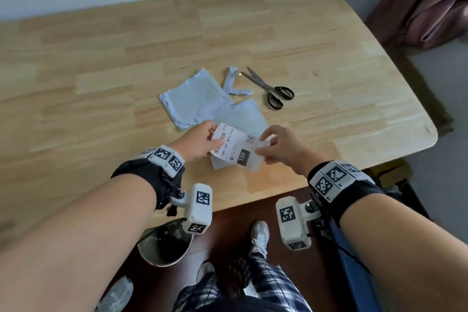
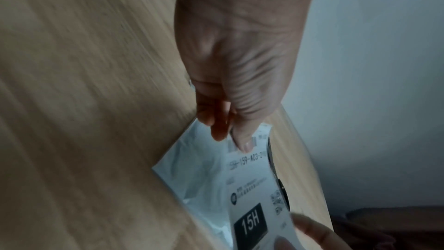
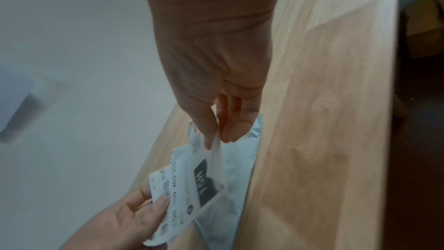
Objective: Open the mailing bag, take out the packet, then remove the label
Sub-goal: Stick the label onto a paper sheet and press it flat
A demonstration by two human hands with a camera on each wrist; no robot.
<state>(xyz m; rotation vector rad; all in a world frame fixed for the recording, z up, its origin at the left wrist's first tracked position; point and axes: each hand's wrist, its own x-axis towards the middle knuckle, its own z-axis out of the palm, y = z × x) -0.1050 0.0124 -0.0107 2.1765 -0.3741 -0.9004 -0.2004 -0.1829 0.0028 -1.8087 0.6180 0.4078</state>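
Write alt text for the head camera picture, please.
Two hands peel a white shipping label over a wooden table: the left hand pinches one end, the right hand the other. Behind lie pieces of a pale blue mailing bag and black-handled scissors.

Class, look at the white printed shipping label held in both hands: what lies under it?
Under the white printed shipping label lies pale blue-grey plastic mailing bag on the light wooden table. The left hand and right hand pinch its ends. What lies directly beneath its middle is covered.

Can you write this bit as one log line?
step: peeling label | left hand: pinches label | right hand: pinches bag | scissors: idle
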